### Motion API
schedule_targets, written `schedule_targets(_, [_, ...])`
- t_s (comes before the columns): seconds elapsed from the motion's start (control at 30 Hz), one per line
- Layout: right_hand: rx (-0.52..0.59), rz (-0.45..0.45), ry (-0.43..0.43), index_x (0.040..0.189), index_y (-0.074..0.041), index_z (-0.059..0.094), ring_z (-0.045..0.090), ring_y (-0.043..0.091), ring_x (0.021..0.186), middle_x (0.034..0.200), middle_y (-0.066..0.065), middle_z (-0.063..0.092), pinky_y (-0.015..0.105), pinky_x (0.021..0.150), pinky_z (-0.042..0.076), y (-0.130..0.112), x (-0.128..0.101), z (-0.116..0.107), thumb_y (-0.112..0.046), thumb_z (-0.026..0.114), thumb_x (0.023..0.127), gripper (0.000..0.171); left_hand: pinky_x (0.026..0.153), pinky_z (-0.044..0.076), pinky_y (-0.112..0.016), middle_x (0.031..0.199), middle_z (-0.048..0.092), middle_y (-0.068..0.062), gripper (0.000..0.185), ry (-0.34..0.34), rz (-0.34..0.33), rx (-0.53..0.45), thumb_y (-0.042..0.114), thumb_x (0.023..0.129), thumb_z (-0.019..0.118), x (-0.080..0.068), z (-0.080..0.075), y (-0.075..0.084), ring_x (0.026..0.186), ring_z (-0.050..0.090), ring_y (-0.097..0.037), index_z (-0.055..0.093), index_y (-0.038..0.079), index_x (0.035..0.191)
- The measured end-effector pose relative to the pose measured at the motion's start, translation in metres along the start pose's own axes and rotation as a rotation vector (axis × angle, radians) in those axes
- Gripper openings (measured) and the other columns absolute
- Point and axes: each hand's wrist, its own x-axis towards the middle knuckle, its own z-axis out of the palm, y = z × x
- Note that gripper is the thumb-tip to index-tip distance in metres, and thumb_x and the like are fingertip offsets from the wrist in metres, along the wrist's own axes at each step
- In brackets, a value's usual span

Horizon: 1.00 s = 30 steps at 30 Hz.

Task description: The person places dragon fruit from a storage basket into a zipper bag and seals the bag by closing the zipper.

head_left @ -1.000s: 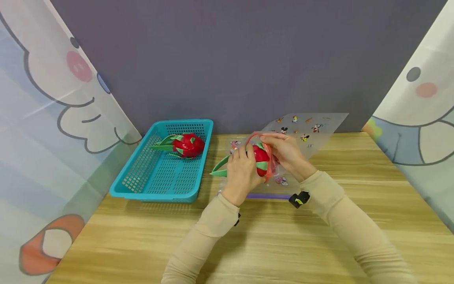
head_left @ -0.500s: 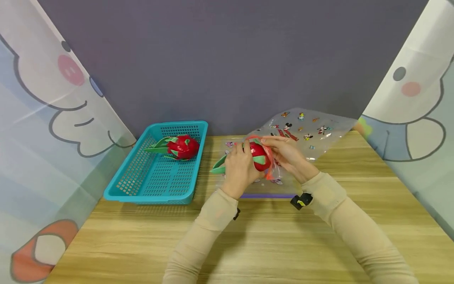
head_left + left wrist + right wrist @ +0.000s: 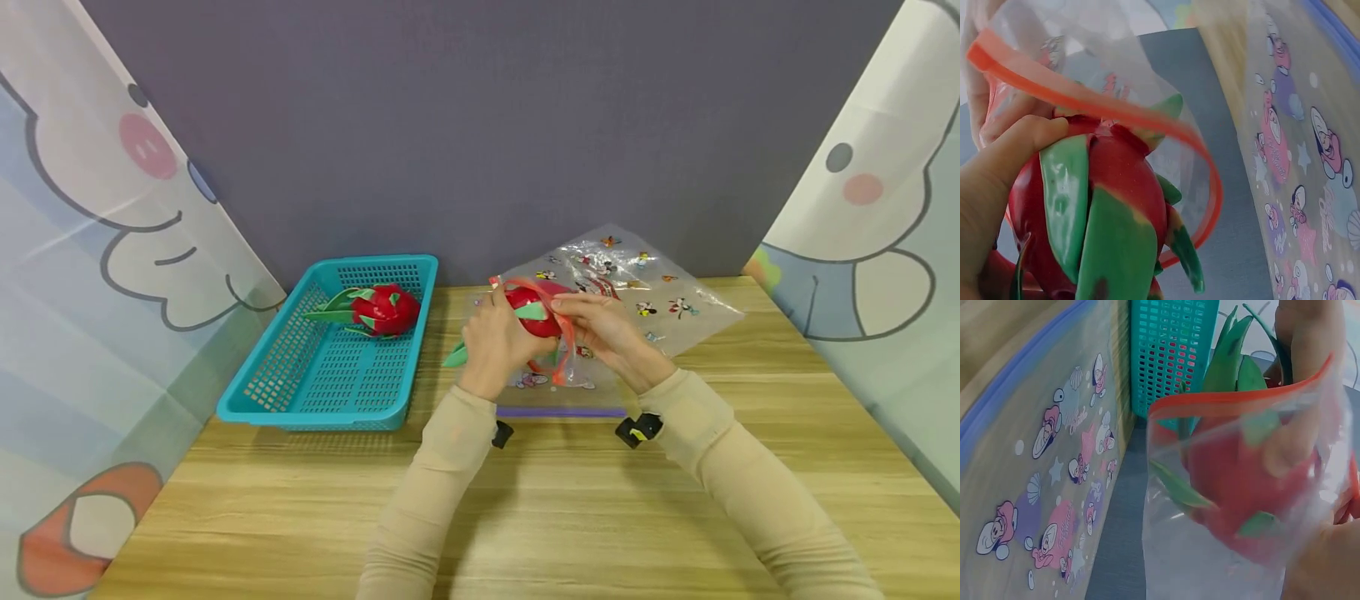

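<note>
Red dragon fruit (image 3: 534, 320) with green scales, going into a clear zip bag (image 3: 600, 292) with an orange-red rim and small cartoon prints; a second printed bag (image 3: 562, 392) is purple-edged. Teal mesh basket (image 3: 300, 392) at the pale wood-grain worktop's (image 3: 570, 508) back left corner holds another red-and-green fruit (image 3: 384, 308)

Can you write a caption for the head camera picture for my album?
Left hand pushes a dragon fruit into a clear bag the right hand holds open.
</note>
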Motion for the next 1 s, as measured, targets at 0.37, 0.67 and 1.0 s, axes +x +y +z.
schedule_targets(0.37, [0.021,0.014,-0.003,0.077,-0.011,0.071,0.060,0.008,0.067,0.077,0.001,0.065,0.014,0.063,0.051,0.001,0.000,-0.002,-0.001,0.058,0.088,0.020,0.063,0.055,-0.041,0.110,0.060,-0.012,0.101,0.070,0.080,0.029,0.067,0.055,0.070,0.000,0.008,-0.003,0.087,0.064,-0.030,0.043,0.001,0.127])
schedule_targets(0.67, [-0.011,0.013,-0.003,0.078,-0.014,0.071,0.062,0.009,0.072,0.080,-0.002,0.068,0.015,0.067,0.052,0.001,0.000,-0.005,-0.003,0.059,0.087,0.019,0.066,0.056,-0.034,0.109,0.059,-0.011,0.103,0.093,0.221,0.187,0.070,0.052,0.072,-0.005,0.018,-0.002,0.090,0.063,-0.025,0.045,0.001,0.123])
schedule_targets(1.0, [-0.038,-0.035,-0.070,0.074,-0.014,0.073,0.061,0.006,0.068,0.076,-0.003,0.067,0.015,0.064,0.051,-0.006,-0.001,-0.004,0.002,0.054,0.089,0.029,0.073,0.054,-0.027,0.110,0.060,-0.008,0.099,0.088,0.439,0.380,0.066,0.057,0.072,-0.008,0.022,-0.001,0.092,0.061,-0.020,0.047,0.003,0.128])
